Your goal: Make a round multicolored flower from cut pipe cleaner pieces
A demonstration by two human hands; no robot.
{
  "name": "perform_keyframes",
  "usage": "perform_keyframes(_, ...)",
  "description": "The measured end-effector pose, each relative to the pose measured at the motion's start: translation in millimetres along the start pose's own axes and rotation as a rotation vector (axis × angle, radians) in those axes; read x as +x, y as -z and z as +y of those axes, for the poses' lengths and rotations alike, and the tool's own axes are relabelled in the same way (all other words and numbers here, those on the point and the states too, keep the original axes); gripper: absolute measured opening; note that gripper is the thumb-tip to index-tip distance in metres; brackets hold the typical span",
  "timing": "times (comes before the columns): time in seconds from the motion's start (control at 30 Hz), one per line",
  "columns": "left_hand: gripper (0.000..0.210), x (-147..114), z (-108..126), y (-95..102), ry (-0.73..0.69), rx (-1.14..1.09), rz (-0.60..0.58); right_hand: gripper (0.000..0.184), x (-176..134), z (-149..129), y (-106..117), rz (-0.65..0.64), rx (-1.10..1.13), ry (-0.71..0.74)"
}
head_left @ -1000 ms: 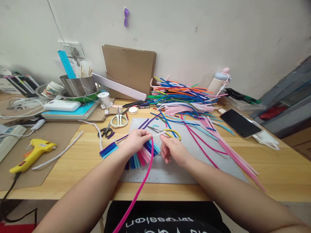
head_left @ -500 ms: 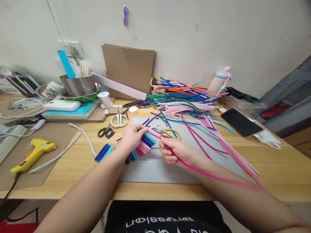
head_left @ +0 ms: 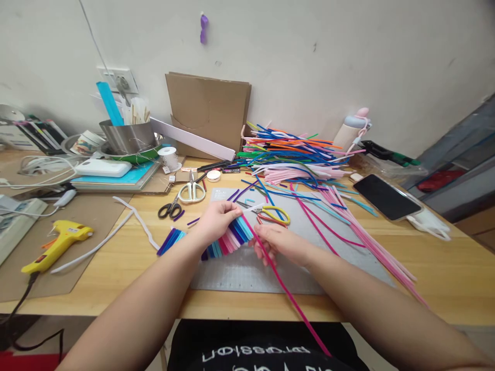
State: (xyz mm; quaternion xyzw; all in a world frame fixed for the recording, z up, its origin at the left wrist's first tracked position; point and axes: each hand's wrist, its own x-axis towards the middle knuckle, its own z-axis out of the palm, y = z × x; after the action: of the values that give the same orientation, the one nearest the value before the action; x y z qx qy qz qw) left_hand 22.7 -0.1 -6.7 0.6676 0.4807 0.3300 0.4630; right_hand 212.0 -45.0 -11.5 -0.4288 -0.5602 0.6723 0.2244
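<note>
Above the left part of the grey mat (head_left: 240, 277), clamps a fuzzy, ribbed, multicoloured fringe (head_left: 232, 242) in the left hand (head_left: 218, 221); curls the right hand (head_left: 281, 245) beside a slim magenta stem (head_left: 284, 285), cannot tell whether gripping. Lets that stem slant nearward, no longer across the right forearm (head_left: 348, 288).

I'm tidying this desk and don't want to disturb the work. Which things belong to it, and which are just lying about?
Probably part of the job:
striped row of short stems, in the left hand
magenta stem, at the right hand
cutting mat
pile of coloured stems

Probably just lying about:
phone
bottle
patterned cup
</note>
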Motion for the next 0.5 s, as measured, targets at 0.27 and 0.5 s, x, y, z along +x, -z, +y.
perform_keyframes(0.27,0.024,-6.5,0.6,-21.0,-0.025,0.197,-0.064,0.029,14.3,15.6,-9.8,0.116,0.042,-0.009)
perform_keyframes(0.5,0.028,-20.6,5.6,-38.3,-0.446,0.55,0.193,0.021,22.5,24.4,-4.9,0.206,0.094,0.022)
